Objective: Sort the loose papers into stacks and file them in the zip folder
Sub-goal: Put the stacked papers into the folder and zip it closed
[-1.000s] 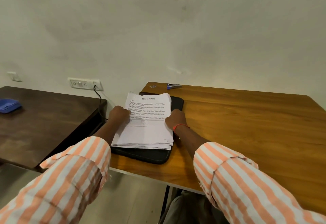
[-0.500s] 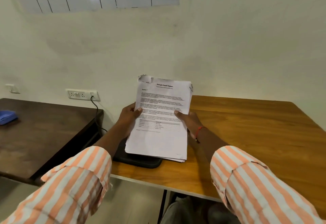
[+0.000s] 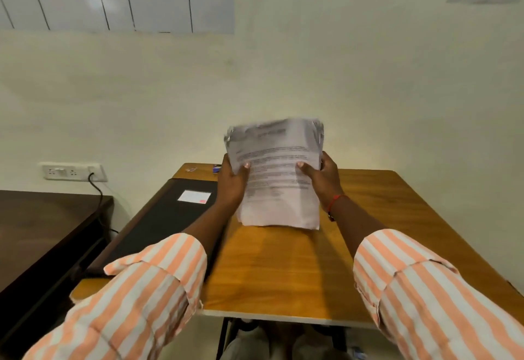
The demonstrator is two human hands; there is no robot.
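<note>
Wooden table (image 3: pixel 283 274), mid-frame: paper stack (image 3: pixel 278 189) is clamped by left hand (image 3: pixel 232 183) and right hand (image 3: pixel 323 181). Sheets may be spilled if loosened.

Motion blurred the top of the paper stack (image 3: pixel 276 183) you held, so its print could not be read. Your fingers behind it were hidden. Your left hand (image 3: pixel 232 186) covered most of a small blue object (image 3: pixel 217 168); your left forearm (image 3: pixel 205 225) hid part of the zip folder (image 3: pixel 158 218).
</note>
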